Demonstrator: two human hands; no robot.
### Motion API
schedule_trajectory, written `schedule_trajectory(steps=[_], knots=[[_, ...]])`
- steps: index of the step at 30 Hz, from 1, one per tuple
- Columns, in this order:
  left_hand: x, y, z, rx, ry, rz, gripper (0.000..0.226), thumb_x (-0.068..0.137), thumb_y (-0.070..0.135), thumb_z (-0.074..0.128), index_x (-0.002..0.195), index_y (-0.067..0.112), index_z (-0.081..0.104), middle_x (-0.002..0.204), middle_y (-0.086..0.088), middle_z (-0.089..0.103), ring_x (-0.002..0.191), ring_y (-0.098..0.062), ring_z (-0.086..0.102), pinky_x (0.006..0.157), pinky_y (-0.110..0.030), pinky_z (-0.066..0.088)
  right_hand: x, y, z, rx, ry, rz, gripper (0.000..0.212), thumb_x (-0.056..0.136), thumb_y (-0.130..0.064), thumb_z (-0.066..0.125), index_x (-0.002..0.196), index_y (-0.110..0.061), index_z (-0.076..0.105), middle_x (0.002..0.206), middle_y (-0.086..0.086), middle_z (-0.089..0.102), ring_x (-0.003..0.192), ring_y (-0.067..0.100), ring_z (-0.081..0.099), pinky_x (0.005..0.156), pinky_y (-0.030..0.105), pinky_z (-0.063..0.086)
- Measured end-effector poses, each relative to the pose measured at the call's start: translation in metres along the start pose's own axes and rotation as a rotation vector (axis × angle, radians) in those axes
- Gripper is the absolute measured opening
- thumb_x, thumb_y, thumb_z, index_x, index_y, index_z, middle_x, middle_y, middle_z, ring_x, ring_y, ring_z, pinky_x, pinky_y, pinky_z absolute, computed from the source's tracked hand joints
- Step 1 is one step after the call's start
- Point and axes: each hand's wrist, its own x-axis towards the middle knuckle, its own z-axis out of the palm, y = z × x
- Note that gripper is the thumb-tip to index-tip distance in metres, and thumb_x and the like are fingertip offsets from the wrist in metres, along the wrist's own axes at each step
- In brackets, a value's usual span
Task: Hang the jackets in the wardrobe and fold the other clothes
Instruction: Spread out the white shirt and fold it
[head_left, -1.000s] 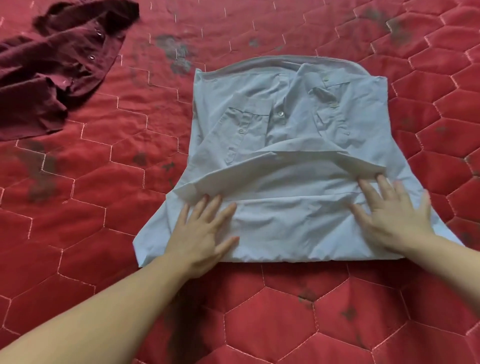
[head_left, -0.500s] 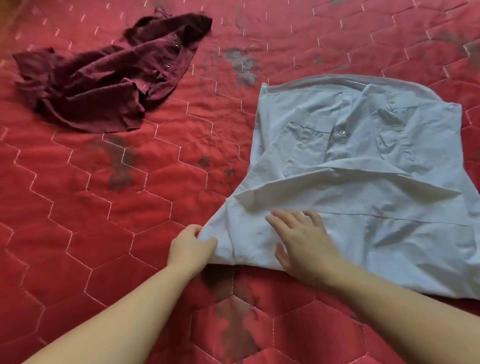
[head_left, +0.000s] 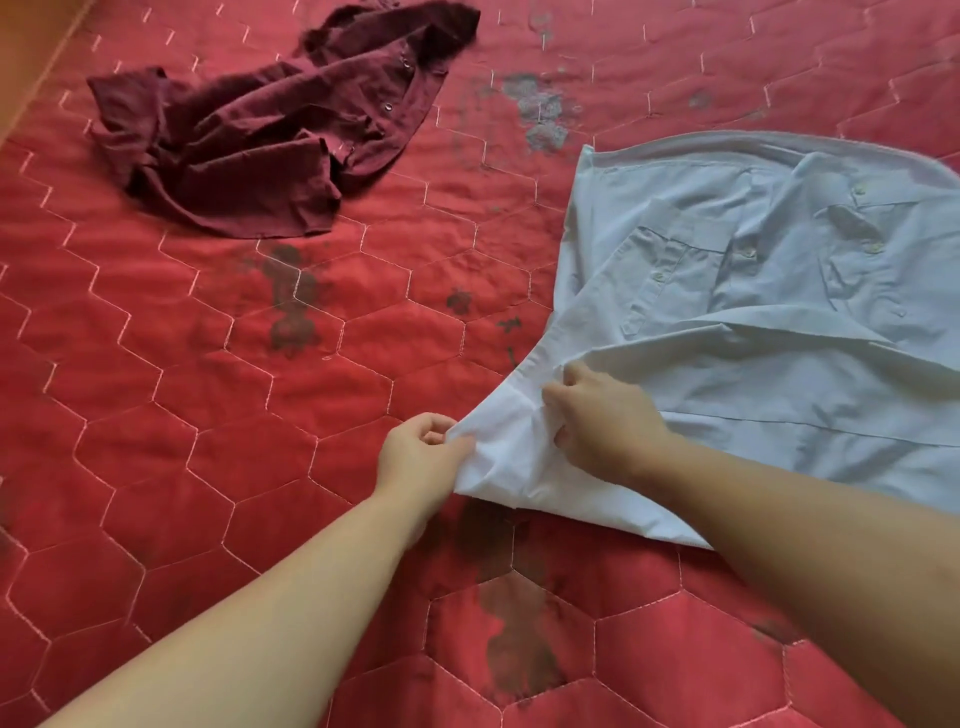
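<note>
A light blue shirt (head_left: 779, 322) is being spread on a red quilted bed cover (head_left: 208, 441), at the right side of the view, partly folded, with its buttoned front and collar facing up and its right edge cut off by the frame. The near left corner of the shirt is being lifted off the cover and is being pinched by both hands. The left hand (head_left: 421, 457) is being closed on the outermost tip of that corner, fingers curled around the cloth. The right hand (head_left: 597, 421) is being closed on the same corner just beside it, slightly further in, knuckles up, with fabric bunched under the fingers. Both bare forearms are being extended from the bottom of the view. A dark maroon shirt (head_left: 260, 135) is being left crumpled at the upper left of the cover, well apart from the blue one, snap buttons showing. Dark stains are being shown on the cover between the two garments and below the hands. A strip of orange-brown surface (head_left: 31, 52) is being seen at the top left corner.
</note>
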Motion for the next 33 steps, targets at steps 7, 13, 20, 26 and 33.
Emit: schedule_trajectory(steps=[7,13,20,26,33], knots=[[-0.011,0.038,0.040,-0.238,-0.103,0.030,0.007,0.081,0.013,0.070,0.084,0.020,0.069,0.075,-0.005,0.068,0.067,-0.018,0.063,0.061,-0.034,0.051,-0.062,0.023,-0.022,-0.077,0.177,-0.256,0.021,0.058,-0.036,0.066,0.070,-0.018,0.065,0.101,-0.001,0.064,0.105,0.025,0.059,0.102,0.048,0.026],[-0.022,0.051,0.115,-0.039,-0.606,0.061,0.033,0.092,0.031,0.062,0.123,0.020,0.061,0.114,-0.008,0.069,0.100,-0.015,0.067,0.096,-0.037,0.052,-0.097,0.051,-0.010,-0.032,0.219,-0.133,0.019,0.068,-0.033,0.057,0.063,-0.015,0.062,0.056,-0.005,0.056,0.068,0.022,0.060,0.095,0.042,0.035],[-0.018,0.039,0.127,-0.054,-0.824,-0.145,0.046,0.095,0.059,0.040,0.108,0.024,0.068,0.115,-0.013,0.069,0.113,-0.026,0.063,0.108,-0.043,0.040,-0.110,0.053,-0.015,0.082,0.450,-0.277,0.020,0.070,-0.019,0.069,0.057,-0.017,0.053,0.058,-0.005,0.058,0.072,0.015,0.054,0.078,0.036,0.043],[-0.013,0.038,0.105,-0.206,-0.682,-0.140,0.063,0.098,0.058,0.033,0.120,0.009,0.065,0.115,-0.014,0.069,0.107,-0.023,0.066,0.097,-0.035,0.050,-0.068,0.032,-0.030,0.207,0.481,-0.202,0.030,0.079,-0.032,0.075,0.063,-0.011,0.061,0.049,0.005,0.057,0.044,0.032,0.055,0.045,0.033,0.045],[-0.017,0.006,0.099,-0.120,-0.134,0.260,0.020,0.093,0.037,0.058,0.083,0.023,0.069,0.079,0.007,0.072,0.077,-0.012,0.066,0.068,-0.025,0.051,0.018,0.031,-0.031,0.236,0.210,0.085,0.030,0.094,-0.048,0.051,0.103,-0.020,0.059,0.103,0.002,0.062,0.097,0.026,0.059,0.078,0.035,0.040]])
